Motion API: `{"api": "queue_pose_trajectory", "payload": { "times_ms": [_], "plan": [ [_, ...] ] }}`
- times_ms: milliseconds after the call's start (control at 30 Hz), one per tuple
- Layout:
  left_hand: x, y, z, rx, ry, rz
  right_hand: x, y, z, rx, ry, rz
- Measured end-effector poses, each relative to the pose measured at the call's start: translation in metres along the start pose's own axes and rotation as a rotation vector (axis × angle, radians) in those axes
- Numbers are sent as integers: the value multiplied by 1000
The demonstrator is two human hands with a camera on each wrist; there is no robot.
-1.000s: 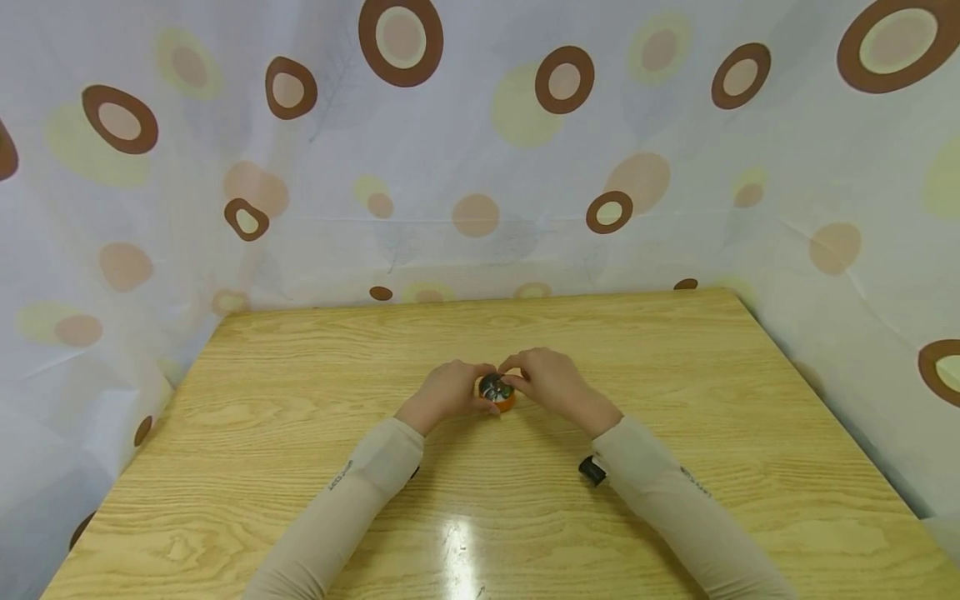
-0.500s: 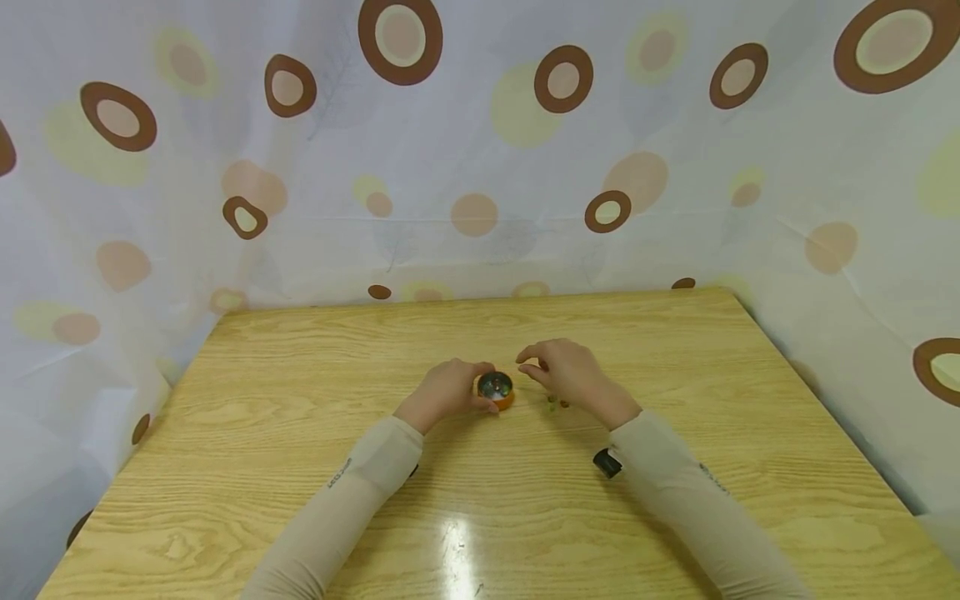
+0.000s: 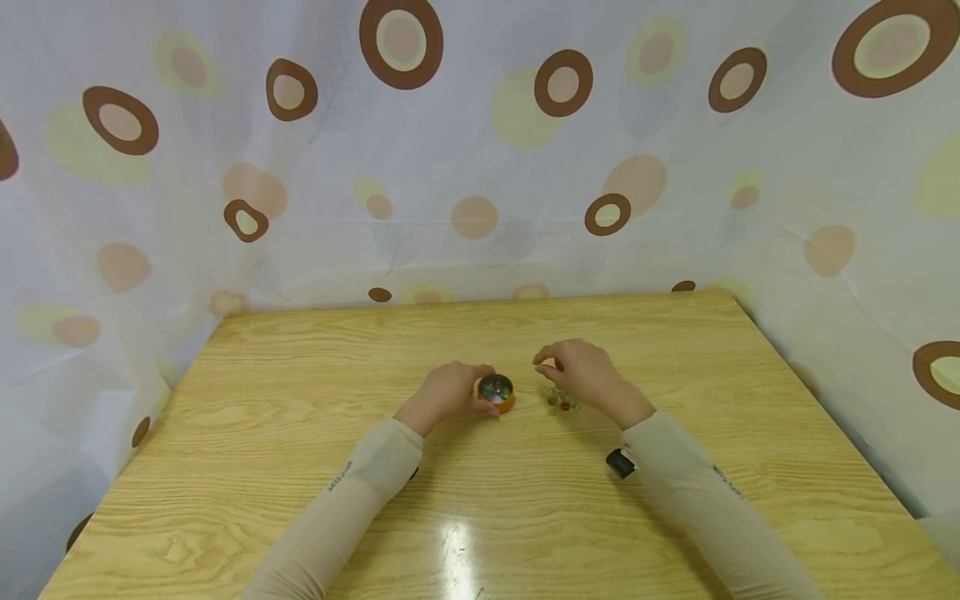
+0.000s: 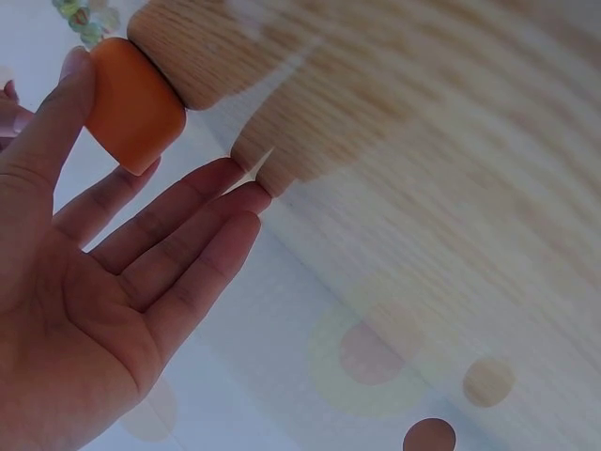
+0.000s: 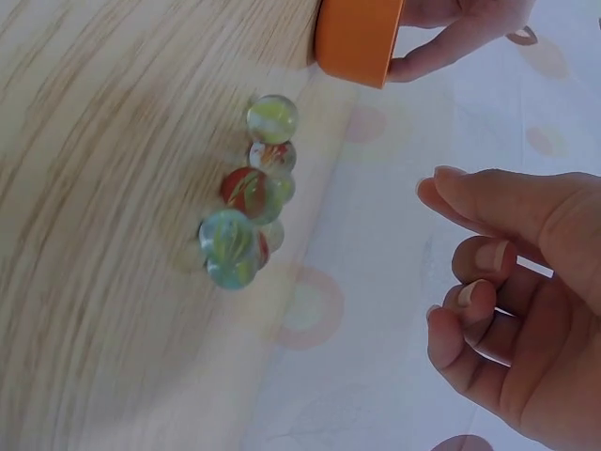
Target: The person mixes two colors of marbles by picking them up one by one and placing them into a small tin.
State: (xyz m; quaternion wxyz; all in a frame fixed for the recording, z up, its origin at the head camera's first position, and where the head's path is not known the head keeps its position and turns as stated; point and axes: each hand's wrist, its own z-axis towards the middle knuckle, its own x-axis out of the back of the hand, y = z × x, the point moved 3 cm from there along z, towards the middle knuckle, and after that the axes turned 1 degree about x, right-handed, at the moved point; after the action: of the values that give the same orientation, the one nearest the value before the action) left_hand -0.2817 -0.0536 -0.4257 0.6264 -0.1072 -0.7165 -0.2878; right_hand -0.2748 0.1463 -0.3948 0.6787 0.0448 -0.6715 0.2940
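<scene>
My left hand (image 3: 448, 393) grips a small round orange bowl (image 3: 506, 407) between thumb and forefinger. The bowl stands on the wooden table, and its dark, shiny inside shows specks of green and red. In the left wrist view the other fingers stretch out below the orange wall (image 4: 141, 108). To the right, my right hand (image 3: 583, 368) hovers with loosely bent fingers and nothing between them. Just below it lie several glass marbles (image 3: 565, 405), clear with green, yellow and red swirls. The right wrist view shows those marbles clustered on the table, with a red-swirled marble (image 5: 246, 193) among them.
The wooden table (image 3: 315, 467) has a patterned curtain (image 3: 315, 183) along its back and both sides. Black wrist gear (image 3: 621, 463) sits under the right sleeve.
My right hand has drawn away from the bowl to the right and now hangs by the marbles, more of which show. My left hand keeps hold of the bowl in the same place.
</scene>
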Motion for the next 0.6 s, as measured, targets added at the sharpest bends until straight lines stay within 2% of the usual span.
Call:
{"api": "queue_pose_trajectory", "payload": {
  "times_ms": [600],
  "plan": [
    [0, 0, 0, 7, -4, 7, -10, 32, -1, -81, -83, 0]
  ]
}}
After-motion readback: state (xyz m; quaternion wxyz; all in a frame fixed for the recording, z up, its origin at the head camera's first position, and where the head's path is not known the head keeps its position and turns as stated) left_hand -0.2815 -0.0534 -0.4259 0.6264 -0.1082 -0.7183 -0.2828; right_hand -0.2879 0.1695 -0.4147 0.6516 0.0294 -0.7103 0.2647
